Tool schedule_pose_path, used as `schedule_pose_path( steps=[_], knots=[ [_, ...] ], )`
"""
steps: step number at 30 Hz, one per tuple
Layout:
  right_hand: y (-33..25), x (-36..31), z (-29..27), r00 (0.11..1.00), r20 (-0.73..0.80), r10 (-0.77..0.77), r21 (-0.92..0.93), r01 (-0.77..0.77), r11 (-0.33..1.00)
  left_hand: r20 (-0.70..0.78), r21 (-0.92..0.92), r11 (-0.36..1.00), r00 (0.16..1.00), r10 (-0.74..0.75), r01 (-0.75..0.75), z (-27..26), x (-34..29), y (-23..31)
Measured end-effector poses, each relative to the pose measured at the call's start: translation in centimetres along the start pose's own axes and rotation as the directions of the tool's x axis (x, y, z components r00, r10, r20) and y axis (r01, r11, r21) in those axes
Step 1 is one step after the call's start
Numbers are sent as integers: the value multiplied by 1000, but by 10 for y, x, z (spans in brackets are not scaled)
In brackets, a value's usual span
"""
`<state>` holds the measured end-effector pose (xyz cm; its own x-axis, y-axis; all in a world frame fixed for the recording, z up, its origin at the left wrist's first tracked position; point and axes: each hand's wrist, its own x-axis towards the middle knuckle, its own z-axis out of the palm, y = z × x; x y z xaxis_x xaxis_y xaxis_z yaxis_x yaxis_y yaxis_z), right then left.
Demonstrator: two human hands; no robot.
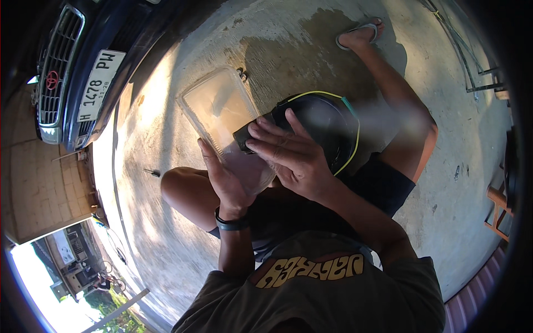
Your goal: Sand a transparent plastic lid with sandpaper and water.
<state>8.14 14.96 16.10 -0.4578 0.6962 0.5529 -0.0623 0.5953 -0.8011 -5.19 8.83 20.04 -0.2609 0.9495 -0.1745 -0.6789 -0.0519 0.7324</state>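
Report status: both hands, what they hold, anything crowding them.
Left hand supports clear plastic container. Right hand holds dark block against container, fingers partly hiding block. Black tub close by right hand.

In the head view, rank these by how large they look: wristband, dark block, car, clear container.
1. Car, only partly in view
2. Clear container
3. Dark block, partly hidden
4. Wristband

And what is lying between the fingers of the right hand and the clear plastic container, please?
In the head view, a dark block lies between the right hand and the clear plastic container; whether it touches the container cannot be told.
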Motion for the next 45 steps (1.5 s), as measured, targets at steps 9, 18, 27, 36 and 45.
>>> schedule_pose_path(
  steps=[9, 18, 27, 36, 45],
  knots=[
    [-7, -8, -7, 999, 9, -37, -130, 38, 991, -9, -163, 970, 983, -183, 179, -11, 0, -5],
    [-9, -33, 16, 999, -5, -48, -10, 48, 999, -14, 83, 994, 998, -66, 67, -25, 17, 4],
    [-14, 8, 26, 824, -362, 435, 610, -143, 779, -51, 85, 987, 989, 142, -137, 6, 27, -17],
    [-2, -7, 25, 873, -190, 448, 505, -305, 807, 306, -395, 918, 938, 163, -30, -22, 62, 22],
    [221, -123, 6, 729, 82, 680, -825, -332, 456, 244, -274, 960, 963, 118, -48, -34, 76, 63]
  ],
)
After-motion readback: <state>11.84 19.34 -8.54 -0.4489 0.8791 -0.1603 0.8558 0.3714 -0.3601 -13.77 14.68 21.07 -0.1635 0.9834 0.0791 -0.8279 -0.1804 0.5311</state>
